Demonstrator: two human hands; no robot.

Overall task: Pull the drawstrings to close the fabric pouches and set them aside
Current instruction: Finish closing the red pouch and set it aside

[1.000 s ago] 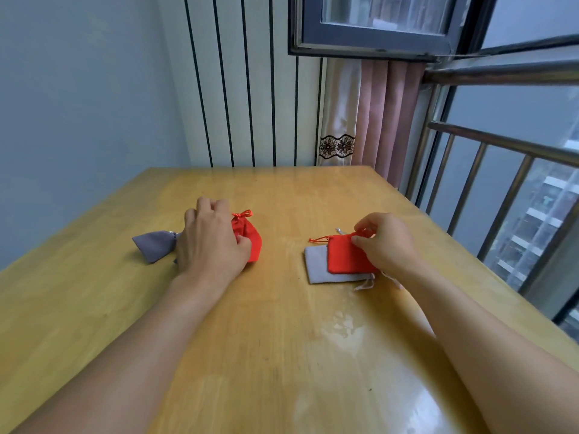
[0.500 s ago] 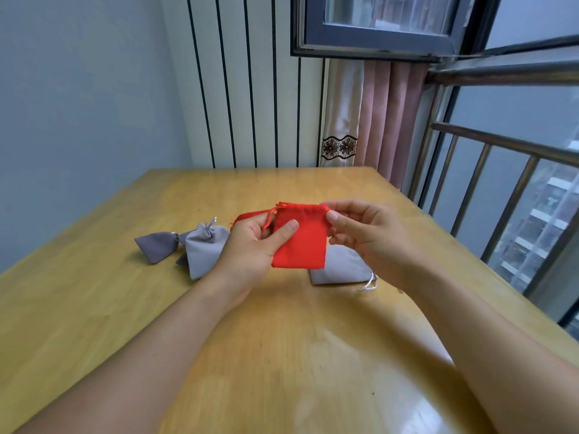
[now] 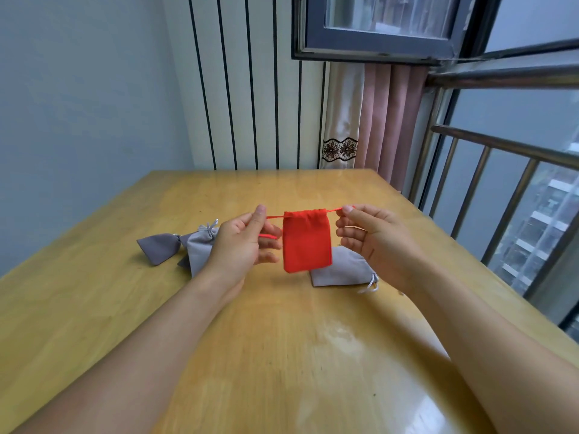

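Observation:
A red fabric pouch [image 3: 306, 242] hangs in the air above the wooden table [image 3: 282, 355], its top slightly gathered. My left hand [image 3: 247, 242] pinches the red drawstring on the pouch's left side, and my right hand [image 3: 369, 236] pinches the string on its right side. The strings run taut between my hands. A flat grey pouch [image 3: 341, 272] lies on the table beneath and behind the red one, its silver cord at the right end. Two closed grey pouches [image 3: 159, 247] [image 3: 200, 247] lie to the left, partly behind my left hand.
A metal railing [image 3: 507, 195] and window run along the table's right edge. A striped wall panel and a pink curtain [image 3: 391, 120] stand behind the far edge. A blue wall borders the left side.
The red pouch rose off the grey pouch. My left hand left the closed pouches on the left. Both hands shifted from the pouch's top corners to its strings and moved apart.

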